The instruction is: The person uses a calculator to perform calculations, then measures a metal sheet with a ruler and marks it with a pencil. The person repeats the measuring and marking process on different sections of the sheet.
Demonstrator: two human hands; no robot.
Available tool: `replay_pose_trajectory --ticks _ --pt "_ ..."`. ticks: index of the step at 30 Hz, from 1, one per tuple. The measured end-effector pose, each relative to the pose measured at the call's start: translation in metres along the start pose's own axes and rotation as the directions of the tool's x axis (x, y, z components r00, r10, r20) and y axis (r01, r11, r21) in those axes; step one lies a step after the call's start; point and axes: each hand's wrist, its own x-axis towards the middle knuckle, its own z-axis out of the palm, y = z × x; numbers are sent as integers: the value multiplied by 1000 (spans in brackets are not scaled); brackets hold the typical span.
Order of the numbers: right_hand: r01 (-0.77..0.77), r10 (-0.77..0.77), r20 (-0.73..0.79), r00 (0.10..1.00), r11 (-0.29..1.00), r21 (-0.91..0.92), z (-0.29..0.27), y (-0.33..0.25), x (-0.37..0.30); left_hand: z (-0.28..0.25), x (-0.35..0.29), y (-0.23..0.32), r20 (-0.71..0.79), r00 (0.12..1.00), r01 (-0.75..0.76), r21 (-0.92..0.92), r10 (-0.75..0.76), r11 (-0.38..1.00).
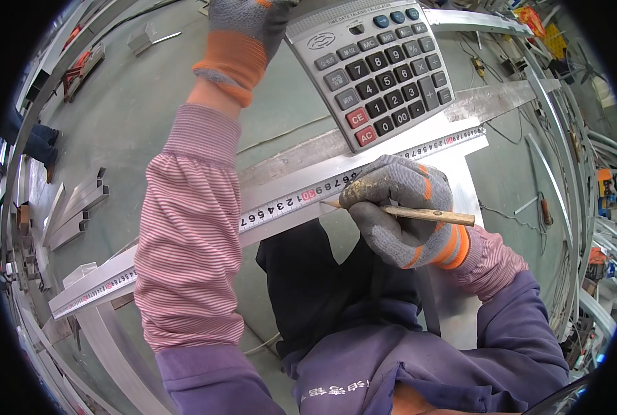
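My left hand, in a grey and orange work glove, is at the upper left corner of a white desk calculator. It appears to grip that corner, though its fingertips lie beyond the picture's top edge. The calculator tilts, its lower end over a long aluminium bar. In my gloved right hand is a wooden pencil, its point at the bar beside a tape measure's blade. The blade lies extended along the bar, partly hidden behind my left sleeve and right hand.
A second, duller metal bar runs behind the first. Short metal profile pieces lie on the floor at left. A screwdriver-like tool and cables are at right. Another person's leg shows at the far left.
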Motion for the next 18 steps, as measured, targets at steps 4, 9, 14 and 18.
replay_pose_trajectory --ticks 4,9,14,18 --pt "2 -2 1 1000 1000 -8 -1 0 0 0 1 -2 -13 1000 15 -15 -15 1000" --pt "1 0 21 1000 1000 -13 -2 -3 2 -3 2 -2 11 1000 8 -49 -7 999" --pt "25 -24 19 1000 998 -52 -2 0 2 2 0 -2 21 999 27 -57 -26 998" --pt "-10 10 29 1000 1000 -8 -1 -2 2 -1 0 -2 48 999 -10 -11 10 1000"
